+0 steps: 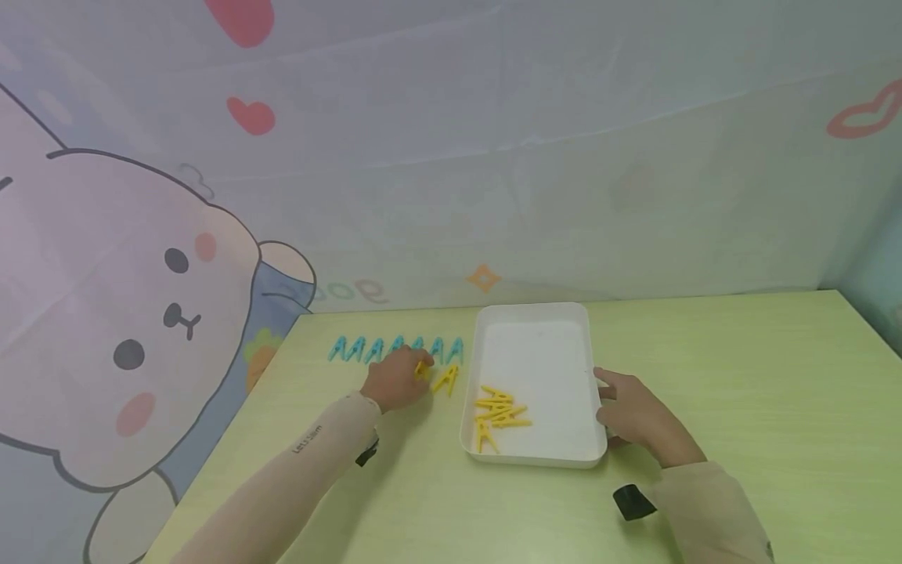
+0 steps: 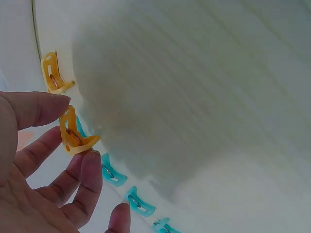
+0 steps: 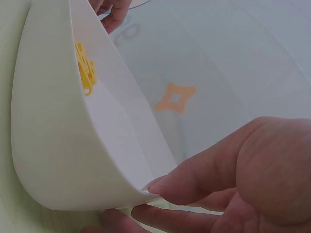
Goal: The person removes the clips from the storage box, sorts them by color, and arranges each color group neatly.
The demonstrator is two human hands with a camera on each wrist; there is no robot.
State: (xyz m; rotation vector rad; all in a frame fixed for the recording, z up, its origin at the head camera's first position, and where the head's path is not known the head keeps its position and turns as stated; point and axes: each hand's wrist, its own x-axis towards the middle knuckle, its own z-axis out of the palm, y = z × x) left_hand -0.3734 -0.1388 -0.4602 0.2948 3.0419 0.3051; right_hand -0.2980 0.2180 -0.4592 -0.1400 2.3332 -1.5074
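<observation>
My left hand (image 1: 397,378), fingers part-curled, pinches 1 yellow clip (image 2: 72,140); white tray (image 1: 539,348) lies to right, long axis pointing away from me. My right hand (image 1: 640,411) grips tray's right rim.

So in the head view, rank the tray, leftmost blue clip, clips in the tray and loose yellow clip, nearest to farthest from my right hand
1. White tray: held by the right hand.
2. Yellow clips: inside, toward its left.
3. Loose yellow clip: just left of the tray.
4. Leftmost blue clip: row's left end.
</observation>
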